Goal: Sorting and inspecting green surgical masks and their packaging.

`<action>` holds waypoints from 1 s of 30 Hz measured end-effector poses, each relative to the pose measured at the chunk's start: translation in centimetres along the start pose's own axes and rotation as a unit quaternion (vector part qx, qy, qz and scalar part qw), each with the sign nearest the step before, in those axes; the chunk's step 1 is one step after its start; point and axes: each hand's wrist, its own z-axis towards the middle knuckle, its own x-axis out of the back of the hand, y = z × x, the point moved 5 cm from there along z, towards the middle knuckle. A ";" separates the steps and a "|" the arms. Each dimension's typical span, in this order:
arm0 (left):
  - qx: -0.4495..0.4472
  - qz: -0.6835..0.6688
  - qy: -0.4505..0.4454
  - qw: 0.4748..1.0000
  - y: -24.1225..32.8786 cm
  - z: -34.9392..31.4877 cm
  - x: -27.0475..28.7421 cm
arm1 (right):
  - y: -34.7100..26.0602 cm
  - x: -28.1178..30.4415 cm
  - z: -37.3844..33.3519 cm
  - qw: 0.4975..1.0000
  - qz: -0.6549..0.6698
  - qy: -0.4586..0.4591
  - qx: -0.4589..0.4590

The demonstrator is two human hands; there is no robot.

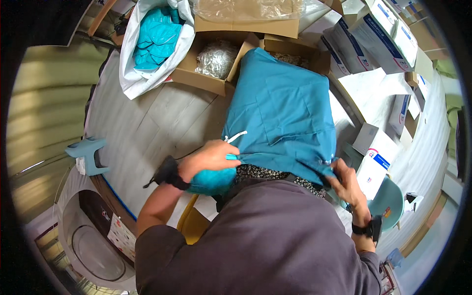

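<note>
One teal cloth (282, 110) lay spread at the centre of the frame, its far end overlapping the boxes (199, 82) at upper middle. Our left hand (211, 156) was curled closed on the near left part of its edge, just beside a white cord (237, 136). Our right hand (346, 184) met the near right corner with thumb and fingers bent; we could not tell whether they pinched it. We judged the step to be gathering or straightening this edge. In our judgement, the next move called for a secure hold at both corners, an even pull and a free cord.

A bright teal bundle (211, 182) sat below the left hand and could have caught the edge. At upper left stood a white sack (135, 78) of teal pieces (155, 37). White packs (378, 39) crowded the upper right. A carton (376, 167) stood near the right hand, limiting outward travel, with a blue chair (386, 201) below it.
</note>
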 end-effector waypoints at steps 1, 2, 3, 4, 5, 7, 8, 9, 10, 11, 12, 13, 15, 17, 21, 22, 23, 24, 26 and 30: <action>0.003 -0.053 -0.012 0.998 -0.7 -0.3 0.8 | -1.1 -0.1 -0.8 0.998 0.005 -0.065 -0.006; 0.000 -0.073 -0.019 0.997 -1.0 -0.8 1.9 | -1.2 0.1 -1.3 0.998 0.006 -0.063 -0.007; -0.005 -0.074 -0.021 0.997 -0.8 -1.4 3.1 | -2.3 0.1 -2.2 0.991 0.054 -0.097 0.069; -0.001 -0.112 -0.036 0.993 -0.5 -1.9 4.2 | -3.0 -0.1 -3.1 0.975 0.103 -0.130 0.145; 0.004 -0.150 -0.051 0.987 -0.4 -2.2 4.7 | -2.4 -0.2 -3.3 0.976 0.104 -0.127 0.142; 0.016 -0.133 -0.083 0.988 -0.4 -2.3 4.4 | 0.0 -1.4 -3.4 0.933 0.280 -0.195 0.111; -0.001 -0.118 -0.104 0.988 -0.9 -1.9 3.1 | 4.1 -2.6 -3.6 0.943 0.274 -0.188 -0.008; -0.018 -0.101 -0.127 0.987 -1.6 -1.5 1.4 | 8.8 -4.7 -3.9 0.911 0.326 -0.192 -0.166; -0.052 -0.111 -0.094 0.988 -3.6 -1.6 -1.4 | 13.1 -6.3 -3.6 0.922 0.267 -0.200 -0.195; -0.054 -0.111 -0.092 0.988 -5.0 -1.2 -3.3 | 16.4 -7.0 -3.4 0.930 0.204 -0.205 -0.226; 0.008 -0.151 -0.164 0.975 -6.5 -1.0 -5.5 | 18.0 -7.0 -3.7 0.931 0.202 -0.207 -0.224; 0.068 -0.187 -0.237 0.951 -7.0 -1.1 -6.8 | 18.9 -6.7 -3.9 0.962 0.118 -0.181 -0.165; 0.102 -0.209 -0.223 0.947 -8.8 -2.8 -5.5 | 17.4 -4.9 -3.4 0.975 -0.090 -0.181 -0.090; 0.204 -0.302 -0.137 0.921 -12.4 -5.2 -2.5 | 18.0 -1.6 -3.5 0.925 -0.304 -0.177 -0.145; 0.151 -0.118 0.142 0.971 -10.9 -5.5 11.5 | 9.8 5.0 2.1 0.926 -0.351 0.106 -0.085; 0.120 -0.222 0.178 0.951 -7.4 -4.9 14.1 | 6.3 5.5 4.0 0.963 -0.231 0.131 -0.041; 0.088 -0.321 0.213 0.919 -3.0 -3.5 16.3 | 2.9 5.5 5.8 0.983 -0.104 0.152 0.004; 0.042 -0.353 0.238 0.904 0.2 -2.2 17.8 | -0.8 4.7 7.5 0.984 -0.002 0.156 0.081; -0.019 -0.419 0.276 0.865 4.1 0.3 18.4 | -7.4 2.7 9.6 0.955 0.143 0.139 0.221; -0.107 -0.505 0.329 0.791 7.4 6.1 16.2 | -13.4 0.4 11.2 0.902 0.254 0.112 0.331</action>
